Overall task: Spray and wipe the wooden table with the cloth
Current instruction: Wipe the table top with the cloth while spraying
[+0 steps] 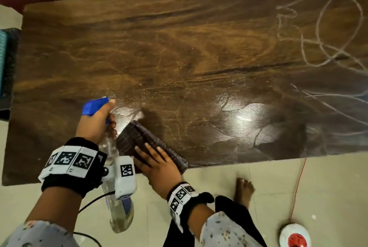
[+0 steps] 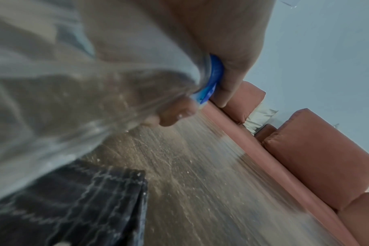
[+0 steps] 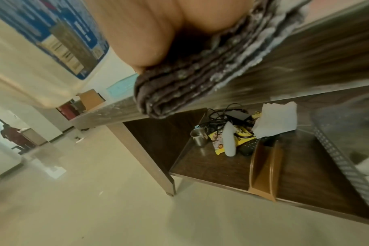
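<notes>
The wooden table [image 1: 179,51] fills the head view, with white chalk scribbles [image 1: 322,27] at its right end and wet smears near the front. My left hand [image 1: 95,123] grips a clear spray bottle [image 1: 113,177] with a blue trigger head [image 1: 95,106], tilted over the table's front left part. In the left wrist view the bottle [image 2: 63,99] blocks most of the picture. My right hand [image 1: 157,163] presses flat on a folded dark checked cloth [image 1: 139,137] at the table's front edge. The cloth [image 3: 190,79] overhangs that edge in the right wrist view.
A red sofa [image 2: 305,158] runs along the table's far side. Under the table a lower shelf [image 3: 221,166] holds cables, a steel cup, a white bottle and paper. A red cord [image 1: 296,185] and a white-and-red round object [image 1: 294,234] lie on the tiled floor by my bare foot [image 1: 244,189].
</notes>
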